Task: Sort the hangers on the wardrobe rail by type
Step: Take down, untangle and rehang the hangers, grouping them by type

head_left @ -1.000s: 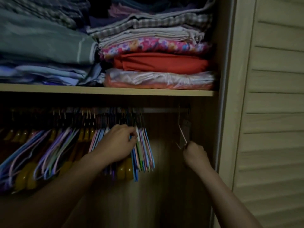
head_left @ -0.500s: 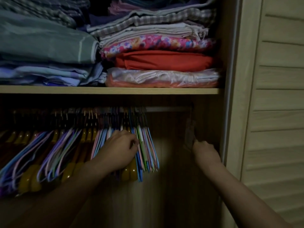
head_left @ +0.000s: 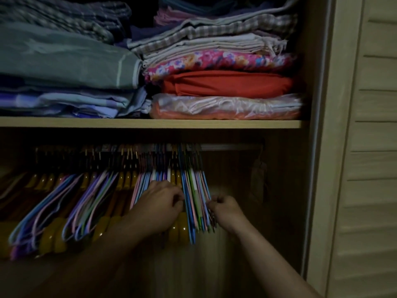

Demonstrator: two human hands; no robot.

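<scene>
Your left hand (head_left: 160, 204) is curled in among the hangers, on the left side of a tight bunch of thin colored hangers (head_left: 196, 198). Its fingers bend toward that bunch, but you cannot tell if they truly grip one. Your right hand (head_left: 223, 208) is on the other side of the same bunch. Its fingers are curled and touch the outer hangers, and they seem to pinch them, but the dim light hides the fingertips. The bunch sits between your two hands.

All the hangers hang from the wardrobe rail (head_left: 232, 146), which runs under the shelf (head_left: 150, 122). They fill the left and middle of the rail. The right end of the rail is bare metal. Fat yellow-brown hangers (head_left: 178, 229) are mixed in with the thin ones. Two of them hang just behind your left hand. More of them show farther left, with more thin hangers (head_left: 71, 203) in pink, blue and purple fanned out between them.

On the shelf lie stacks of folded cloth. A red cloth (head_left: 225, 84) sits under a flowery pink cloth (head_left: 214, 62). A cloth in a clear bag (head_left: 225, 105) is at the bottom of that stack. A big gray-green cloth (head_left: 64, 63) lies to the left. A slatted door (head_left: 373, 147) stands at the right side.
</scene>
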